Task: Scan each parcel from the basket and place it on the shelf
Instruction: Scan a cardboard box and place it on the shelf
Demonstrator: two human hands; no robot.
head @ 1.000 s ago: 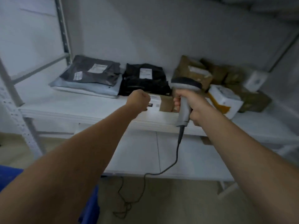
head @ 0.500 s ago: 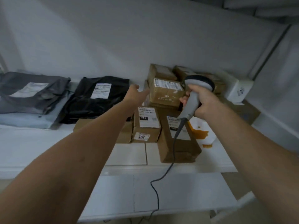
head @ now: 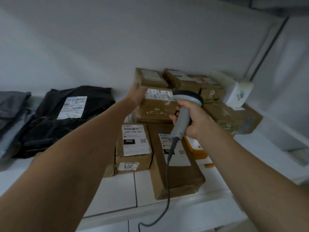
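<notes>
On the white shelf, the left hand is gripping the left end of a brown parcel lying atop other boxes, while the right hand is clenching a grey scanner just beside it.

- The shelf carries bags on its left part and boxes on its right part.
- A mailing bag lies left of the boxes; a second bag lies farther left, at the frame's edge.
- A small box sits at the front, just beside a long box on its right.
- Behind those two stands a middle box; the left hand grips its left end.
- The right hand holds the scanner in front of the middle box, above the long box.
- The cable hangs across the long box and past the shelf's front edge.
- Rear boxes stand by the wall.
- A carton sits on a wide box at the far right.
</notes>
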